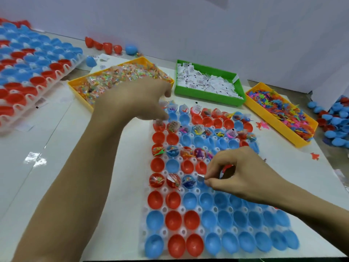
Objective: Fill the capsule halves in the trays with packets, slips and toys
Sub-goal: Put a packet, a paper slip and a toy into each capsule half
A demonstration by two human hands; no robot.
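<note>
White tabletop [105, 167] backed by a pale wall held everything, with a clear capsule tray [164, 232] lying lengthwise away from the person in the middle.

At the right hand [239, 173], the thumb and forefinger were pinched together at their tips on a small clear packet [200, 178], which stuck out leftward from the fingertips over a blue capsule half in the fifth row from the far end. The other fingers were curled into the palm around something red and white; what it was could not be told. The wrist was bent inward, and the forearm ran back to the lower right corner across the near blue halves.

At the left hand [139, 103], the fingers were bent downward over the far left corner of the tray, their tips blurred; whether they held anything could not be told. The back of the hand faced up, and the forearm stretched from the lower left edge diagonally toward the far bins.

Alternate rows of the tray held filled halves with packets, slips and toys; the rows between and the near rows held bare red and blue halves.

Beyond the tray stood a yellow bin of packets [75, 86], a green bin of slips [207, 95] and a yellow bin of toys [300, 138]. Stacked trays [47, 80] of halves lay at far left, and loose halves [336, 125] were heaped at far right.
</note>
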